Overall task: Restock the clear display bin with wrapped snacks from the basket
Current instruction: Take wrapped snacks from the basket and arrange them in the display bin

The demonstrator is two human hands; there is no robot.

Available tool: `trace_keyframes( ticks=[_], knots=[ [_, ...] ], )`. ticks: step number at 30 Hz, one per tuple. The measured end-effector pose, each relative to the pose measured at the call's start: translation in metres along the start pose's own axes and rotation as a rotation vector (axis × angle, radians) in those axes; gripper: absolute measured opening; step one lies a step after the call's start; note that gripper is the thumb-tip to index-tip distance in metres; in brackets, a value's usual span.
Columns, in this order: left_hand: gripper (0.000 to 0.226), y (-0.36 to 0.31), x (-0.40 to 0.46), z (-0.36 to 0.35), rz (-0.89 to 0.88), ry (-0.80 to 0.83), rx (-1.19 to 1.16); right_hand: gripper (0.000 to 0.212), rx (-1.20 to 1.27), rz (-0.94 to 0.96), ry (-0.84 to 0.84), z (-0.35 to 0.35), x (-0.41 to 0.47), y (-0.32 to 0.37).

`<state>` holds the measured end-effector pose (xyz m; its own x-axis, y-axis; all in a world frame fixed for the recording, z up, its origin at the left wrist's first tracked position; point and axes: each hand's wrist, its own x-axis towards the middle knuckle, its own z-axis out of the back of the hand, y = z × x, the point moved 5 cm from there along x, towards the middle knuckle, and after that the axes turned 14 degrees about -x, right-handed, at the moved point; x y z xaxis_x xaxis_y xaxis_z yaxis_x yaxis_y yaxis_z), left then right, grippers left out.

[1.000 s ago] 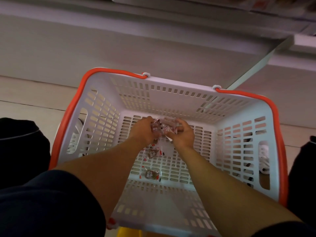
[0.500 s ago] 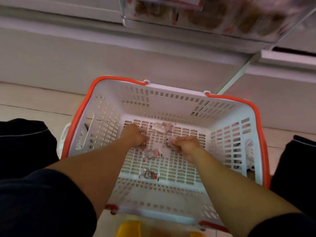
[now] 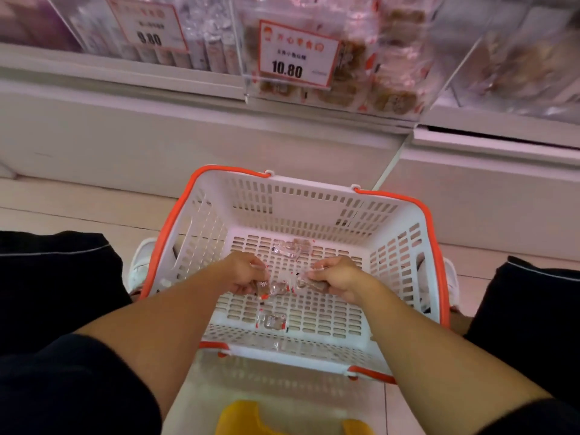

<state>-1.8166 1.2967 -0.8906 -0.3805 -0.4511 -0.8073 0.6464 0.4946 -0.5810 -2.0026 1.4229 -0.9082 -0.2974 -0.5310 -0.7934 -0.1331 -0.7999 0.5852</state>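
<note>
Hands, left (image 3: 241, 273) and right (image 3: 337, 277), pinch wrapped snacks (image 3: 276, 288) (fingers curled) inside basket (image 3: 405, 255)

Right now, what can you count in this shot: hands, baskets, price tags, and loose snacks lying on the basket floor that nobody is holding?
Hands: 2, left hand and right hand
Basket: 1
Price tags: 2, 9.80 tag and 10.80 tag
Loose snacks: 2, far snack and near snack
Total: 7

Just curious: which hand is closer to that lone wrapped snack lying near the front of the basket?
Left. The left hand is just above and left of the lone snack; the right hand is farther, up to its right.
</note>
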Motion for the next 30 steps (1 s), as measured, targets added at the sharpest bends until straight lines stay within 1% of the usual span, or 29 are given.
trace_keyframes(
  ticks=[3, 5, 8, 11, 12, 14, 15, 16, 17, 19, 20, 22, 24, 27, 28, 30],
  knots=[
    [0.028, -0.011, -0.015, 0.001, -0.017, 0.02, -0.063, 0.023, -0.106, 0.094, 0.011, 0.004, -0.026, 0.03],
    [0.02, -0.037, -0.026, 0.002, -0.098, 0.061, -0.066, 0.02, -0.177, 0.177, 0.089, 0.011, -0.047, 0.06],
    [0.009, -0.107, -0.056, 0.007, -0.271, 0.113, -0.029, 0.028, -0.267, 0.329, 0.234, 0.033, -0.09, 0.125],
    [0.018, -0.183, -0.103, 0.013, -0.397, 0.169, -0.025, 0.027, -0.423, 0.507, 0.277, 0.061, -0.149, 0.196],
    [0.018, -0.205, -0.12, 0.013, -0.442, 0.193, -0.036, 0.027, -0.45, 0.562, 0.265, 0.068, -0.17, 0.216],
    [0.011, -0.237, -0.157, 0.008, -0.478, 0.294, -0.118, 0.027, -0.426, 0.675, 0.228, 0.078, -0.208, 0.247],
    [0.02, -0.248, -0.174, 0.005, -0.472, 0.362, -0.208, 0.028, -0.398, 0.739, 0.212, 0.081, -0.226, 0.26],
    [0.034, -0.255, -0.189, 0.003, -0.447, 0.431, -0.306, 0.028, -0.363, 0.797, 0.199, 0.083, -0.241, 0.269],
    [0.041, -0.26, -0.2, 0.0, -0.428, 0.492, -0.386, 0.029, -0.326, 0.85, 0.182, 0.085, -0.252, 0.275],
    [0.039, -0.265, -0.217, -0.006, -0.424, 0.585, -0.481, 0.028, -0.305, 0.936, 0.115, 0.089, -0.267, 0.281],
    [0.04, -0.267, -0.222, -0.009, -0.421, 0.606, -0.509, 0.028, -0.324, 0.969, 0.065, 0.09, -0.271, 0.282],
    [0.049, -0.272, -0.224, -0.013, -0.429, 0.579, -0.496, 0.031, -0.379, 1.007, -0.031, 0.092, -0.274, 0.284],
    [0.052, -0.276, -0.224, -0.018, -0.451, 0.548, -0.429, 0.04, -0.453, 1.032, -0.105, 0.093, -0.274, 0.287],
    [0.06, -0.278, -0.225, -0.024, -0.495, 0.565, -0.313, 0.051, -0.534, 1.092, -0.203, 0.089, -0.276, 0.293],
    [0.06, -0.278, -0.225, -0.024, -0.512, 0.582, -0.263, 0.051, -0.555, 1.113, -0.227, 0.085, -0.276, 0.293],
    [0.049, -0.277, -0.227, -0.022, -0.549, 0.633, -0.144, 0.05, -0.616, 1.149, -0.302, 0.079, -0.276, 0.291]
  ],
)
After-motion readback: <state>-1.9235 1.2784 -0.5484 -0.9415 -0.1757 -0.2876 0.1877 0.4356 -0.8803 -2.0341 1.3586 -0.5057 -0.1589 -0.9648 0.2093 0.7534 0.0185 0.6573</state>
